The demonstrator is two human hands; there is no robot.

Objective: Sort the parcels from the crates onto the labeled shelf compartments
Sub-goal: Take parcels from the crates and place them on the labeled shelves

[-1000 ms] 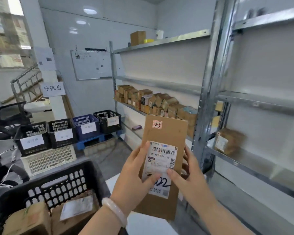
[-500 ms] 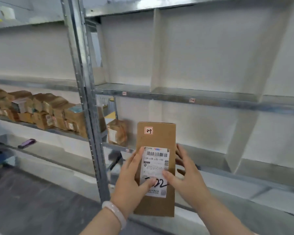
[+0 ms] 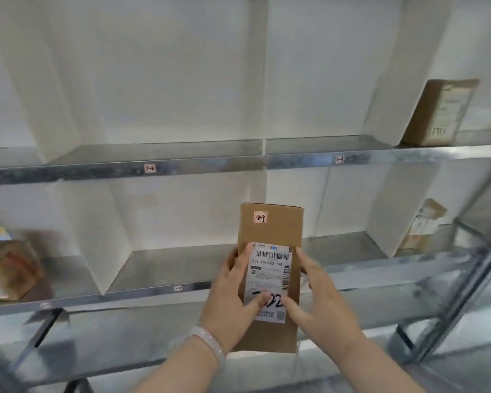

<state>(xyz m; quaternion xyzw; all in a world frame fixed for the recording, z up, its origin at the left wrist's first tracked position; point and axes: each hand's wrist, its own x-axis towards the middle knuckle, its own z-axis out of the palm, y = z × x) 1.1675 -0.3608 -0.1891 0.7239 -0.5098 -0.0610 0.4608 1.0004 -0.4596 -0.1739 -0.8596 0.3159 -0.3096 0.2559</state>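
I hold a tall brown cardboard parcel (image 3: 270,231) upright in front of a metal shelf (image 3: 210,165). It carries a white shipping label and a small pink sticker marked 2-3 near its top. My left hand (image 3: 233,296) grips its left edge, thumb on the label. My right hand (image 3: 321,302) grips the right edge, thumb pressing the label too. The shelf is split by white dividers into compartments, with small labels (image 3: 150,168) on the front rails. The compartment right behind the parcel has nothing in it.
A brown parcel (image 3: 440,112) leans in the upper right compartment. Another parcel (image 3: 421,225) sits in the middle row at the right. Blurred parcels (image 3: 9,268) lie at the far left. A slanted metal upright (image 3: 465,293) stands at the right.
The view has swung right, from the crates and the left shelf bay to the divided compartments. Both hands keep the same hold on the parcel.
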